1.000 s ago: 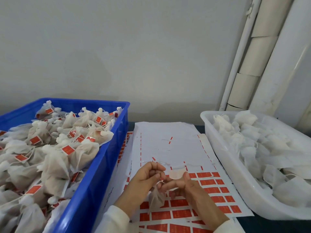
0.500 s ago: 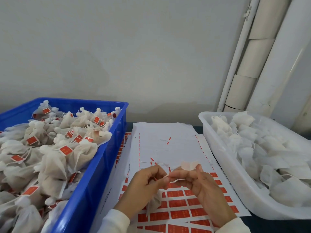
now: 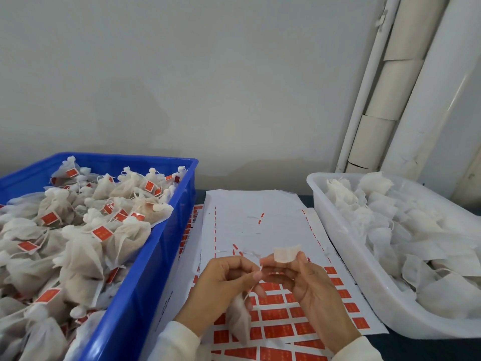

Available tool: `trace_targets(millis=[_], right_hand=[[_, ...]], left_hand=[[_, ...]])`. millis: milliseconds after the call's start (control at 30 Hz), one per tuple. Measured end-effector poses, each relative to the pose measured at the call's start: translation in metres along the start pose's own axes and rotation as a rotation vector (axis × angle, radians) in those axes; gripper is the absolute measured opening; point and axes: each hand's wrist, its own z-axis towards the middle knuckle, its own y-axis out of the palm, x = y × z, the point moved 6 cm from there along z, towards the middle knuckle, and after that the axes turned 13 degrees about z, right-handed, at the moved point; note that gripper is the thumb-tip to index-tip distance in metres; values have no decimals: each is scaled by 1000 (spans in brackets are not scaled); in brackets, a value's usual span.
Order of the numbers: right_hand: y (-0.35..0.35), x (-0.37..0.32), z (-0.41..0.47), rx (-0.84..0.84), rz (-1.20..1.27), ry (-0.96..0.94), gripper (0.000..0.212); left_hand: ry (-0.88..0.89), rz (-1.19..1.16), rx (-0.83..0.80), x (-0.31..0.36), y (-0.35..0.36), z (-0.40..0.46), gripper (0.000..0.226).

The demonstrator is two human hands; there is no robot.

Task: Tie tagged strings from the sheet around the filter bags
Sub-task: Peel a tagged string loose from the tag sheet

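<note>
Above the sheet (image 3: 260,220) of red tags, at bottom centre: left hand (image 3: 221,285) curled, pinching a thin white string (image 3: 253,282) between thumb and forefinger; right hand (image 3: 307,285) curled too, holding a pale tag (image 3: 286,252) upright at its fingertips. Hung below the left hand: one filter bag (image 3: 238,319), its neck gathered at the string, body dangling over the printed rows. Lay flat between two bins, that sheet, upper part mostly stripped white, lower rows full of red labels. Stood to the left, touching the sheet's edge: blue crate (image 3: 145,256) heaped with tied bags (image 3: 78,243) bearing red tags. Stood to the right: white tub (image 3: 346,243) holding untied bags (image 3: 406,230). Behind, plain wall and pale pipes (image 3: 385,105).
</note>
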Motion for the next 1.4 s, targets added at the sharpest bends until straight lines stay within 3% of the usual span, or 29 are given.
trace_targets(millis=[133, 267, 400, 467, 700, 933, 1400], right_hand=[[-6, 1, 4, 166, -17, 31, 38], [-8, 9, -8, 355, 207, -15, 16], [-4, 25, -14, 467, 221, 18, 11], [-1, 32, -14, 515, 245, 32, 10], [23, 40, -10, 479, 419, 61, 14], [36, 47, -7, 371, 562, 162, 31], [37, 44, -11, 447, 416, 151, 18]], left_hand=[[-13, -42, 23, 3, 1, -1, 23], [18, -29, 124, 3, -6, -2, 29], [42, 20, 226, 1, -15, -2, 32], [41, 14, 203, 1, -15, -3, 28], [21, -99, 180, -1, -17, 3, 15], [14, -169, 154, -4, -17, 8, 22], [16, -190, 199, -7, -18, 10, 16]])
